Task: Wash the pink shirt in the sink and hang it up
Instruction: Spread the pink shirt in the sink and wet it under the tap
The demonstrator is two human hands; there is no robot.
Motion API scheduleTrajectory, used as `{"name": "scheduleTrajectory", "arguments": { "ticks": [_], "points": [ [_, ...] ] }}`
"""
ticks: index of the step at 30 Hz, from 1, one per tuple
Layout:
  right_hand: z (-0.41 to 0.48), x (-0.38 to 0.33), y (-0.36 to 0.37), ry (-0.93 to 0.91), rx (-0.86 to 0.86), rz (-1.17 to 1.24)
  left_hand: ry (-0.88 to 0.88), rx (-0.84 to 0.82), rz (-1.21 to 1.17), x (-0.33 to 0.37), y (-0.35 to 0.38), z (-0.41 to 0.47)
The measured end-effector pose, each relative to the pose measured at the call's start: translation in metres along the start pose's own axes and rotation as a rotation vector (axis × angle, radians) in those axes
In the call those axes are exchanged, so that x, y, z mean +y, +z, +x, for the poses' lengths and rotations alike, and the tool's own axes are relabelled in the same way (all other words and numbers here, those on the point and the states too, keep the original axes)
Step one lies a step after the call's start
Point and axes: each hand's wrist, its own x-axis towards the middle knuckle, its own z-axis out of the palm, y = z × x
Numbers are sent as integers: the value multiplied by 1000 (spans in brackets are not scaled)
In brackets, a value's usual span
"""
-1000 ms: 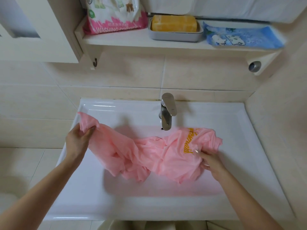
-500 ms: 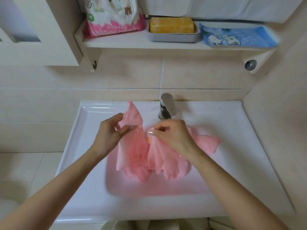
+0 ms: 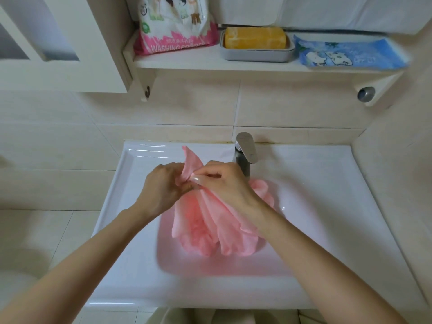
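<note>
1. We see the pink shirt (image 3: 210, 225), a thin, soft fabric garment, gathered into one bunch over the basin of the sink. Its folds hang down from the hands to the basin floor. One pointed corner sticks up above the knuckles.
2. The left hand (image 3: 163, 185) grips the top of the bunch from the left, its fingers curled into the cloth. We cannot make out its fingertips, which the fabric hides.
3. The right hand (image 3: 224, 181) pinches the same gathered top from the right, with fingers bent and the thumb pressed onto the cloth. Both hands sit close together, knuckles nearly meeting.
4. The white glazed rectangular sink (image 3: 121, 220) lies below both forearms. Its basin floor shows a pink tint under and around the hanging folds.
5. A brushed-metal single-lever tap (image 3: 244, 153) stands at the back rim, just behind the right hand. A puff of the shirt lies beside its base, to the right.
6. Above the cream wall tiles, a white shelf (image 3: 210, 63) carries three things.
   - On the left is a pink-and-white plastic bag (image 3: 173, 26) printed "WASHING".
   - In the middle is a yellow-orange soap bar (image 3: 254, 37) in a grey rectangular dish (image 3: 257, 56).
   - On the right is a flat blue plastic packet (image 3: 350, 53) with white cartoon animals.
7. A small dark hook (image 3: 147, 91) hangs under the shelf's left bracket. A round grey metal fitting (image 3: 365, 94) sits under its right end.
</note>
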Motion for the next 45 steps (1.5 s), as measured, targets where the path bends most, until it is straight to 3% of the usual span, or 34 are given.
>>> {"name": "scheduleTrajectory", "arguments": {
  "ticks": [2,5,7,10,13,19,23,27,29,32,34,36,38,40,42,45],
  "points": [
    [1,-1,-8,-31,-8,18,-15,54,68,-1,-3,2],
    [-2,17,-34,29,133,115,-83,192,90,-22,-20,7],
    [-8,56,-52,128,129,-107,-195,361,20,-46,-38,7],
    [-28,129,-66,412,-88,-451,-406,544,45,-88,-63,-1],
    [-49,176,-59,564,-162,-639,-557,563,99,-122,-72,-13],
    [-52,200,22,592,-309,-738,-576,573,48,-130,-65,-18],
    [-36,208,80,661,-155,-712,-557,569,19,-121,-62,-14],
    [-35,233,90,669,-32,-591,-467,512,20,-114,-61,-19],
    [-34,234,73,623,-126,-605,-445,495,35,-108,-64,-21],
    [-26,218,20,565,-497,-673,-449,481,37,-102,-68,-25],
    [-22,199,-30,645,-671,-484,-472,482,-4,-102,-69,-29],
    [-24,171,-81,721,-713,-298,-495,502,-103,-105,-68,-29],
    [-26,159,-119,766,-570,-160,-539,515,-260,-114,-66,-27],
    [-19,178,-140,786,-252,-61,-619,481,-330,-125,-58,-23],
    [-9,211,-145,731,75,-146,-694,392,-196,-138,-46,-25],
    [-10,236,-132,694,305,-331,-780,284,-37,-151,-29,-34]
  ]
}}
